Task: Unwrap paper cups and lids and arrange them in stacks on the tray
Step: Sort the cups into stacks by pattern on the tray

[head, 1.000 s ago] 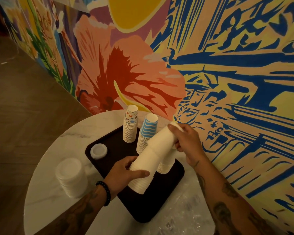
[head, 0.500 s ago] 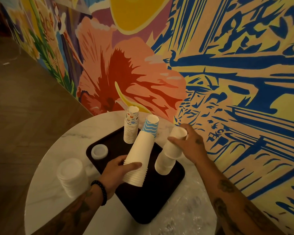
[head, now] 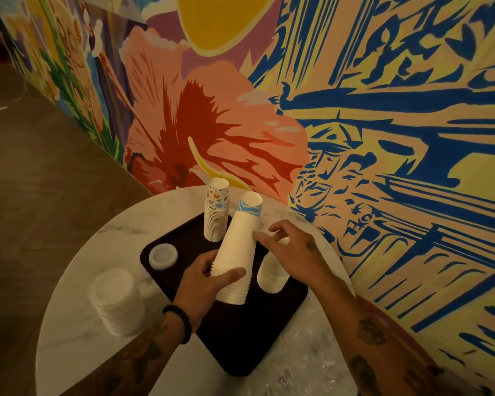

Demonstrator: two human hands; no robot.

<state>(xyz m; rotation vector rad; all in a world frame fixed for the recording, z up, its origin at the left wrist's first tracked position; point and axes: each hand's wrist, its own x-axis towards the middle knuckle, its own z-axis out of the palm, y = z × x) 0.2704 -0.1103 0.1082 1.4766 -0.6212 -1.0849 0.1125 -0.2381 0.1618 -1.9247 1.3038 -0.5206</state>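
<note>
**Now: white cups in hand over the tray**

Head view, taking the tray as the clock face with twelve toward the mural wall. Centrally, the left hand (head: pixel 209 284) is wrapped around the lower part of a tall stack of plain white cups (head: pixel 236 258), thumb across the front and fingers behind, holding it upside down and leaning slightly toward one o'clock. Whether its base touches the dark brown tray (head: pixel 240 347) or hangs just above it cannot be told. The right hand (head: pixel 290 252) reaches in from three o'clock with fingers spread and loosely curved, fingertips touching the upper side of that stack; it grips nothing that shows. Under its palm stands a shorter stack of white cups (head: pixel 270 277) on the tray, partly hidden.

At twelve o'clock an inverted stack of patterned cups (head: pixel 216 214) stands upright. Just beside it, at one o'clock, a blue-striped stack (head: pixel 250 202) peeks out behind the held cups. A single white lid (head: pixel 163 256) lies at ten o'clock on the tray.

Off the tray, at eight o'clock, a stack of white lids (head: pixel 115 300) sits on the round marble table (head: pixel 77 347). Crumpled clear plastic wrap (head: pixel 306 364) lies on the table at five o'clock.
</note>
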